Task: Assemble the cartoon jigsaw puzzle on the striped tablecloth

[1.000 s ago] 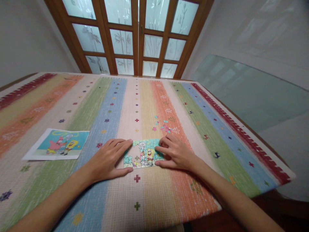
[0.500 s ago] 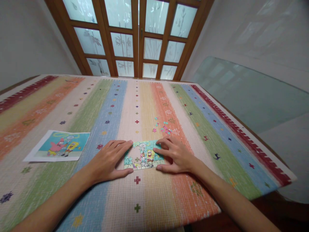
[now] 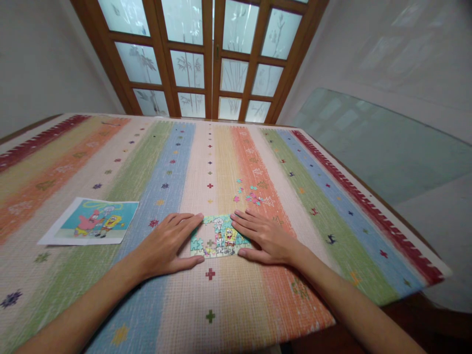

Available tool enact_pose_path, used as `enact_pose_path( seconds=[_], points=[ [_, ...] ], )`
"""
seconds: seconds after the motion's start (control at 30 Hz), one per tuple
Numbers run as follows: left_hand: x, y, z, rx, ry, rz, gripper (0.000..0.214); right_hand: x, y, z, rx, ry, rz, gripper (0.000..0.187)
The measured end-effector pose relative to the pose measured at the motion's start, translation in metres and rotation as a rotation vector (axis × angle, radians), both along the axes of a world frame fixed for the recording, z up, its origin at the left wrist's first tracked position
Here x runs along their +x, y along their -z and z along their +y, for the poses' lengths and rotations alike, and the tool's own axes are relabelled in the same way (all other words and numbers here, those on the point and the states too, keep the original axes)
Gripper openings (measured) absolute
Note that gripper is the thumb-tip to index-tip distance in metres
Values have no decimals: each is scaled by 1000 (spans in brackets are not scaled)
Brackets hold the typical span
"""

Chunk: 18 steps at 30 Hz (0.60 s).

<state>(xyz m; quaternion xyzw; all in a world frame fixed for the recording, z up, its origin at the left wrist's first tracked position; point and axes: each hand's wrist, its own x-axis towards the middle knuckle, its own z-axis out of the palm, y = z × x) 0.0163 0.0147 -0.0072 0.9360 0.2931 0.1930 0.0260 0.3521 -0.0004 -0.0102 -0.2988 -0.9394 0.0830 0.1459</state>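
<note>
A partly assembled jigsaw puzzle [image 3: 229, 241] lies flat on the striped tablecloth, showing a yellow square cartoon figure and a pale one on turquoise. Bare cloth shows through a gap left of its middle. My left hand [image 3: 170, 242] rests at the puzzle's left edge, thumb and fingers apart, bracketing its left corners. Over the right part lies my right hand [image 3: 267, 238], its fingers stretched flat across the upper right pieces and its thumb at the lower right edge. Several loose puzzle pieces [image 3: 253, 198] are scattered beyond my right hand.
Left of my left hand lies a creased paper picture [image 3: 92, 221] with the cartoon figures. The tablecloth [image 3: 191, 305] has coloured stripes and printed motifs. A wood-framed glass door [image 3: 212, 64] stands behind the table, and a glass panel [image 3: 376, 137] leans by the right wall.
My right hand's fingers have straightened and slid slightly left, lying flatter over the puzzle's upper right. My left hand stays in place.
</note>
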Motion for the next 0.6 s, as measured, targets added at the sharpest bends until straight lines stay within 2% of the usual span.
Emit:
enact_pose_path(
  seconds=[0.6],
  points=[
    [-2, 6, 2, -26, 10, 9, 87, -1, -2, -3, -70, 73, -5, 63]
  ],
)
